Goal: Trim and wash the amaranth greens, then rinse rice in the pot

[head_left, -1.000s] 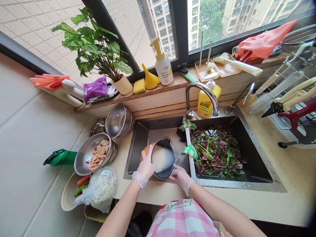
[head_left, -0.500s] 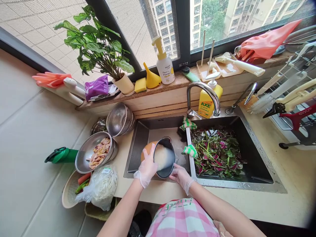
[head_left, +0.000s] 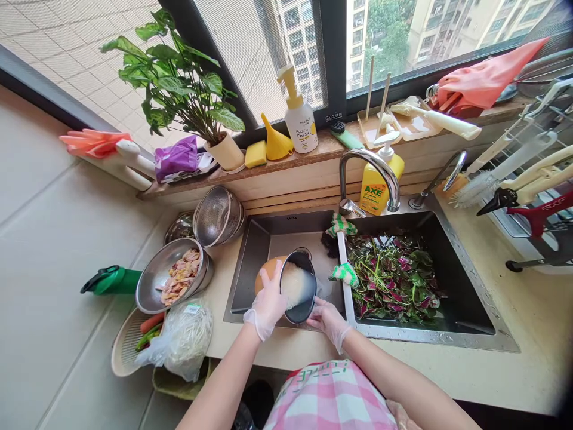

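Left hand: clear disposable glove, fingers spread, closed around the outside of a tilted metal pot, gold outside and dark inside. Right hand: same glove, fingers lightly curled, holding the pot's lower rim from the near side. Both bare forearms reach forward, elbows apart, above a pink gingham apron. In the pot: white rice in cloudy water. Pot position: over the left side of a stainless steel sink, near its front edge. Right of a white bar: red-veined leafy greens. Behind: arched faucet, yellow AXE bottle. On the stone surface, left: steel bowl of sliced meat, mesh strainer.
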